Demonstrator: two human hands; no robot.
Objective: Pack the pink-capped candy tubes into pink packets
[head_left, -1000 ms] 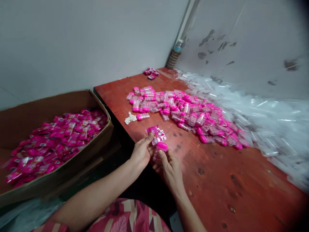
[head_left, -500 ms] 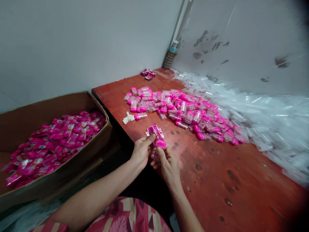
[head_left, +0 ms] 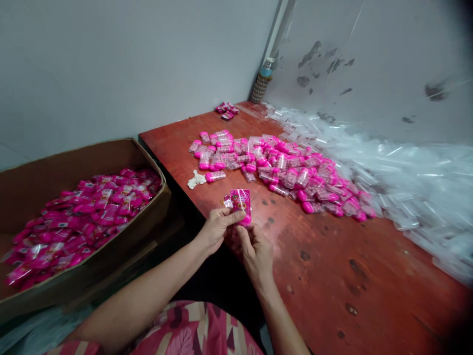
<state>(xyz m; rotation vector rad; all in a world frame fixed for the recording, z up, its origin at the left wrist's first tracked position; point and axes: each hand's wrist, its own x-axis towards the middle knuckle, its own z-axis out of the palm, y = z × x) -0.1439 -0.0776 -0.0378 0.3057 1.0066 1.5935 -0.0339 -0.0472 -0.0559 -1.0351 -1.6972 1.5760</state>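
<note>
My left hand (head_left: 214,228) pinches a pink printed sleeve (head_left: 240,200) by its lower edge, above the near edge of the red table (head_left: 332,266). My right hand (head_left: 254,251) grips a small pink-capped container (head_left: 245,220) from below, its cap right under the sleeve's mouth. The container's clear body is mostly hidden behind my fingers. Both hands meet around these two pieces.
A heap of pink-capped clear containers (head_left: 281,170) lies mid-table. Clear plastic sleeves (head_left: 402,182) pile along the right wall. A cardboard box (head_left: 148,217) on the left holds several wrapped pink packs (head_left: 81,217). A white scrap (head_left: 195,180) and a bottle (head_left: 261,81) sit farther back.
The sleeve has turned upright and come down over the container's pink cap. Both hands stayed at the table's near edge, drawing slightly closer together.
</note>
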